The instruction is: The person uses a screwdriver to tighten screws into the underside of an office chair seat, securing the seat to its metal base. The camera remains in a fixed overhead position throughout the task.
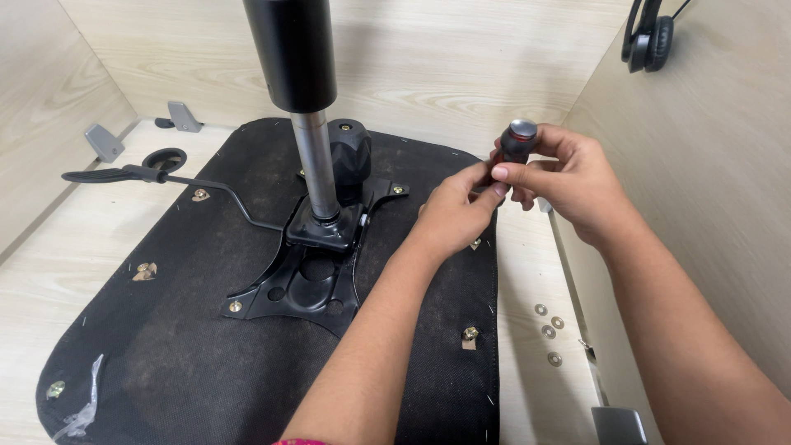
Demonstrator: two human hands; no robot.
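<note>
Forearms reach in from the bottom edge, both bare. Nearest the viewer, an upturned black chair seat (206,330) lies flat on a pale wooden counter (49,272), its underside facing up with small brass fittings dotted near the edges. Four small metal washers (550,331) lie loose on the counter just right of the seat.

Over the seat's right edge, the left hand (449,216) curls with its fingertips pinched against the lower part of a black screwdriver handle (517,140). The right hand (568,181) is wrapped around that same handle from the right, grasping it upright; its rounded grey and red end cap pokes out above the fingers. Both hands touch each other around the handle, and the tool's shaft is hidden behind them.

Left of the hands, a black metal mounting plate (305,284) is screwed to the seat's middle. A shiny gas cylinder (317,161) rises from it, with a black lever (156,177) running out to the left.

Farthest away, black headphones (649,35) hang on the right wall.
</note>
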